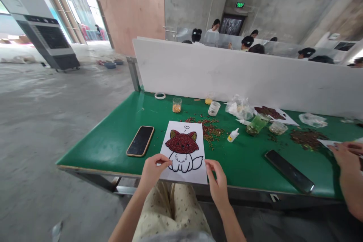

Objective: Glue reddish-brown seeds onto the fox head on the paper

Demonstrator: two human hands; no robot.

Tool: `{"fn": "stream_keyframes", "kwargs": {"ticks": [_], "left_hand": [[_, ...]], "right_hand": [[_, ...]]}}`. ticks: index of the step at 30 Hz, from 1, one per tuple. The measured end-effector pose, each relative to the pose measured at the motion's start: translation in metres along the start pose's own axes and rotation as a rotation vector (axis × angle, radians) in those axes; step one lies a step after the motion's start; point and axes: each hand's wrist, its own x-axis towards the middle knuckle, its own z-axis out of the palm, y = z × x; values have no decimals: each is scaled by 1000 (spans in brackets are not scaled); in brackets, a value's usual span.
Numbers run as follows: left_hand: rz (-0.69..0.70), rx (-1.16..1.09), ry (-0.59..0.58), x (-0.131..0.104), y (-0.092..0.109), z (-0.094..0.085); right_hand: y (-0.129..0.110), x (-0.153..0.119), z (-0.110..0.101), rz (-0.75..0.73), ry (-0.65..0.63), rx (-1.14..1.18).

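A white sheet of paper (195,176) lies at the table's front edge with an outlined cartoon fox on it. The fox's head (181,144) is covered in dark red grains and its ears in greenish ones; body and tail are bare white. My left hand (153,170) is over the sheet's left side, thumb and forefinger pinched together by the fox's legs; what is between them, if anything, is too small to tell. At the right edge, my right hand (217,179) pinches the paper between thumb and fingers. Loose red and green grains (211,130) lie beyond the sheet.
A phone (140,141) lies left, a dark phone-like slab (289,170) right. Behind are a glass of orange grains (176,106), a clear cup (213,109), a glue bottle (233,135) and a tipped green jar (257,124). Another person's hand (344,155) works far right. A white board (227,68) borders the table.
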Motion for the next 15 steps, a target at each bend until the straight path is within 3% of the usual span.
{"fn": "stream_keyframes", "kwargs": {"ticks": [7, 15], "left_hand": [[-9, -22, 4, -2, -12, -7], [-53, -236, -1, -8, 10, 9]], "right_hand": [[0, -10, 5, -35, -87, 10], [-13, -7, 13, -79, -125, 42]]}}
